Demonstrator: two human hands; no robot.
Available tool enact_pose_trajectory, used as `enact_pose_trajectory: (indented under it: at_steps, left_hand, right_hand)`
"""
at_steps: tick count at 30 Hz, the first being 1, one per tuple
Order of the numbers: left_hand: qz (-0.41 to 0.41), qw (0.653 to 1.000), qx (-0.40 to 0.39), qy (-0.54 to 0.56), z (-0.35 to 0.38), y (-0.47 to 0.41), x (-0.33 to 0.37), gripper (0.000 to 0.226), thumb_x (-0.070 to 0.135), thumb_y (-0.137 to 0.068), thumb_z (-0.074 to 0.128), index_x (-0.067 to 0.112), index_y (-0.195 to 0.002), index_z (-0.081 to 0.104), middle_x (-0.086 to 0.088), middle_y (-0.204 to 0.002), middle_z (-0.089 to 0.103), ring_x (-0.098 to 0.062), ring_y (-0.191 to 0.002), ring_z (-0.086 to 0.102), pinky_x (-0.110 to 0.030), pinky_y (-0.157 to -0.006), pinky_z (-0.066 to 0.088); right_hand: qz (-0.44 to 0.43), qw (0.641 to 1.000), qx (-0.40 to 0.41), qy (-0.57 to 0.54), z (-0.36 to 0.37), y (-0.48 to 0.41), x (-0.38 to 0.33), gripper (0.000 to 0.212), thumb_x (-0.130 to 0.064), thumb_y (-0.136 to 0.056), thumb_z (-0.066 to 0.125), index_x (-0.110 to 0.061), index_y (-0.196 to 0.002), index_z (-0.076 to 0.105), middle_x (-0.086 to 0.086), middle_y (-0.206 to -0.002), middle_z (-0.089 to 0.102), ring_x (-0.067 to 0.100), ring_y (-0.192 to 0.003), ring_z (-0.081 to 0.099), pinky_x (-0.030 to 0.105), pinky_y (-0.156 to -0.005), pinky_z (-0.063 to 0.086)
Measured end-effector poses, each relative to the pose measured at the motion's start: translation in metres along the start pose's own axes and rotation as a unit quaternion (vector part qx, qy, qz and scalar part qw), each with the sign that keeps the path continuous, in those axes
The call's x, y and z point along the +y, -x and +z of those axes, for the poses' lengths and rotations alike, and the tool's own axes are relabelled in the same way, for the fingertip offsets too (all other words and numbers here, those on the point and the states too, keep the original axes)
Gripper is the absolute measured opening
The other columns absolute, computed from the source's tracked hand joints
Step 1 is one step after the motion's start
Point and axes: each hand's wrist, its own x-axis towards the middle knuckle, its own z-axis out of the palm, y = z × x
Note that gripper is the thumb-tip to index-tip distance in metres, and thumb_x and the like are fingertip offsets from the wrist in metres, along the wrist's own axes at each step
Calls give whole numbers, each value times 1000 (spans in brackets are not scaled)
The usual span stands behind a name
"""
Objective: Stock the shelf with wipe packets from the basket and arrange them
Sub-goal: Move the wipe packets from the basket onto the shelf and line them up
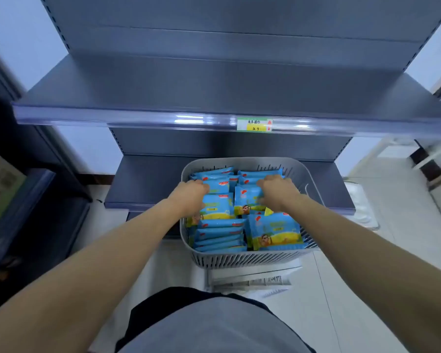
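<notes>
Stock of packets [220, 205] is lying in the basket [242, 259], filling it close to the rim. Some packets are lying flat with the printed face up; others are standing on edge in rows along the near left side and the far side.

The basket is sitting low, in front of the lower shelf [148, 179], with its far end overlapping that shelf's front edge. It is resting on a pale slatted object [252, 281] that cannot be identified.

The left hand [189, 196] is reaching into the left middle of the basket, knuckles up. Its fingers are curling down over the top edge of packets and gripping them; the fingertips are hidden.

The right hand [278, 192] is reaching into the right middle in the same posture, its fingers curling round packets just beside those under the left hand. The two hands are working near each other but not touching.

The upper shelf [189, 93] is standing above and behind the basket, well apart from the packets. A price label [254, 124] is sitting in its clear front strip, right of centre.
</notes>
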Motion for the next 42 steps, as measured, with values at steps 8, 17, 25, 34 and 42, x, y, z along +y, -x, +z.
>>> enact_pose_trajectory:
  at_steps: [8,17,25,34,42]
  left_hand:
    - [-16,993,-6,-115,16,-8,3,36,26,-89,54,13,-122,50,-9,-123,53,-26,-114,50,-36,-95,36]
    - [-61,988,-45,-132,21,-20,8,40,29,-86,57,13,-122,51,-12,-126,47,-29,-117,45,-39,-103,28]
    - [-50,998,-20,45,-9,-7,4,24,12,-80,59,18,-85,36,-3,-88,53,-27,-92,53,-34,-87,32]
    - [-117,959,197,167,-129,24,-30,23,11,-73,69,14,-93,59,-5,-92,64,-28,-88,59,-36,-75,48]
    - [-146,906,312,245,-227,40,-107,22,7,-70,73,19,-81,59,-1,-78,60,-19,-71,52,-26,-64,40]
  right_hand:
    - [18,1000,-2,22,17,-12,10,47,-22,-94,49,-14,-138,36,14,-138,42,35,-126,39,51,-101,34]
    - [28,998,0,51,20,-23,12,28,-12,-90,50,-11,-116,59,14,-124,48,35,-119,39,49,-99,32]
    - [-13,998,63,-11,-18,-22,24,20,-13,-91,49,-19,-110,54,5,-99,64,29,-102,57,42,-93,32]
    - [-46,965,251,-60,-152,-13,21,21,-19,-89,49,-17,-110,54,7,-109,61,29,-104,57,38,-87,33]
    - [-32,941,291,-171,-260,-64,-15,23,-18,-90,49,-19,-113,55,14,-107,61,34,-90,53,33,-69,37]
